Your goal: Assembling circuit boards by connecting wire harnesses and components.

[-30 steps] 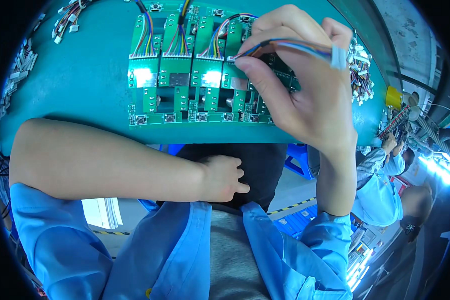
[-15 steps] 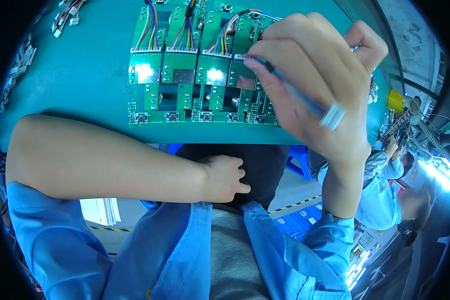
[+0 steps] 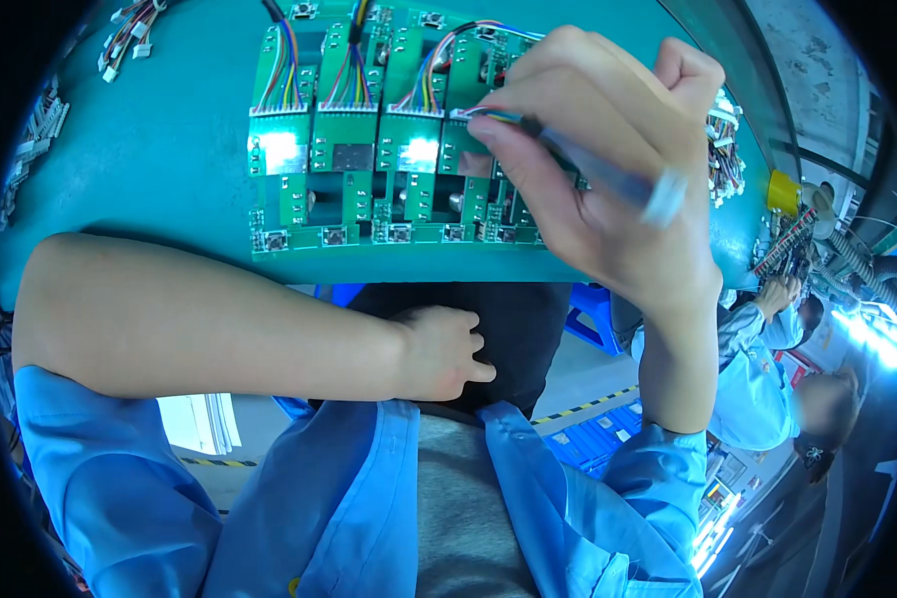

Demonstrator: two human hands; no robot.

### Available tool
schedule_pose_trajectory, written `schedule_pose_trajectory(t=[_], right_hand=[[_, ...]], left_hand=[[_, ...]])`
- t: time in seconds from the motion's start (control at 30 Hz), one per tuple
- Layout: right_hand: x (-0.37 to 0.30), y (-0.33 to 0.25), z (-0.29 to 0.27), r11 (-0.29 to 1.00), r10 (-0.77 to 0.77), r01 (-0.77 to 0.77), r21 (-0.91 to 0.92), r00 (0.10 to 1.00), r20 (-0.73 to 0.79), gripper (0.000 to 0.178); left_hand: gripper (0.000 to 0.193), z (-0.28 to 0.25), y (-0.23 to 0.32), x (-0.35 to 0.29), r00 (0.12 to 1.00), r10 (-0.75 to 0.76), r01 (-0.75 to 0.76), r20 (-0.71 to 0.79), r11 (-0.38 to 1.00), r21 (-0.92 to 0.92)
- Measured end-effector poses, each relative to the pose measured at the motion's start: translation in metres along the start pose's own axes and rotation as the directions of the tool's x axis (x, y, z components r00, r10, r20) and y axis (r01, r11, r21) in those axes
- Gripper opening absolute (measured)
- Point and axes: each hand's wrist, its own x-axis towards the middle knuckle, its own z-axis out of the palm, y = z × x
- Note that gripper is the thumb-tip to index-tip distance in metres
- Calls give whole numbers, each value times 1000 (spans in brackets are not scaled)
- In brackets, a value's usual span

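Observation:
My right hand (image 3: 618,169) is closed over the right part of a green circuit board panel (image 3: 334,236). Between thumb and fingers it pinches a multicoloured wire harness (image 3: 513,118), one end of which is at the white connector on the fourth board column. The harness's loose end, a blurred white plug (image 3: 665,196), hangs over the back of the hand. Three columns to the left carry wire harnesses at their white connectors, one being the leftmost harness (image 3: 290,75). My left hand (image 3: 444,351) rests on the dark trousers below the table edge, fingers curled, with nothing visible in it.
The panel lies on a teal table mat (image 3: 169,149). Loose harnesses (image 3: 130,35) lie at the far left, more harnesses (image 3: 725,149) beyond my right hand. White connectors (image 3: 35,140) line the left edge. A co-worker (image 3: 757,394) in blue sits at the right, near a yellow object (image 3: 783,191).
The panel and my right hand both appear slightly further left in view. The loose plug has shifted upward against the hand. My left hand stays in place.

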Motion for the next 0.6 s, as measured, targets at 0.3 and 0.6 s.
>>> schedule_pose_trajectory(t=[0.3,0.6], right_hand=[[-4,-2,-2,1000,-13,13,21,1000,16,8],[2,4,-6,1000,-1,0,28,1000,8,9]], left_hand=[[14,-2,6,-6,1000,2,-3,8,1000,16],[14,-4,4,-5,1000,6,-6,12,1000,30]])
